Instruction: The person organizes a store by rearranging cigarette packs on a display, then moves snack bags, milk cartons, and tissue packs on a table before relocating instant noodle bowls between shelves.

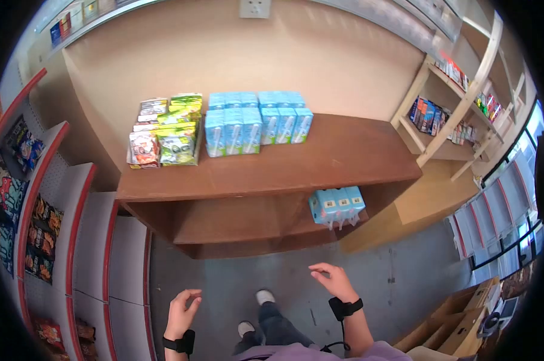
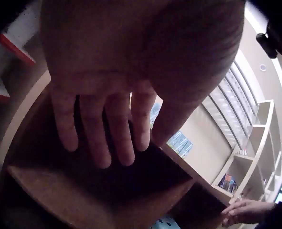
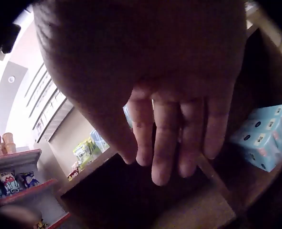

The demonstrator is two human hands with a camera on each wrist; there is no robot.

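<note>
Both hands hang in the air in front of a brown shelf unit [image 1: 254, 180], holding nothing. The left hand [image 1: 183, 313] is at the lower left with relaxed fingers; its palm [image 2: 141, 52] fills the top of the left wrist view. At the lower right, the right hand [image 1: 337, 284] has loosely bent fingers, seen closely in the right wrist view [image 3: 164, 129]. Blue packs [image 1: 233, 132] and snack bags [image 1: 179, 141] stand on the unit's top. Another blue pack [image 1: 338, 204] sits in the lower compartment at the right, beyond the right hand.
Red-edged racks [image 1: 88, 240] with snack bags line the left side. A wooden shelf [image 1: 425, 114] with small packages stands at the back right. Cardboard boxes [image 1: 464, 325] lie at the lower right. Grey floor [image 1: 392, 265] shows around the person's shoes.
</note>
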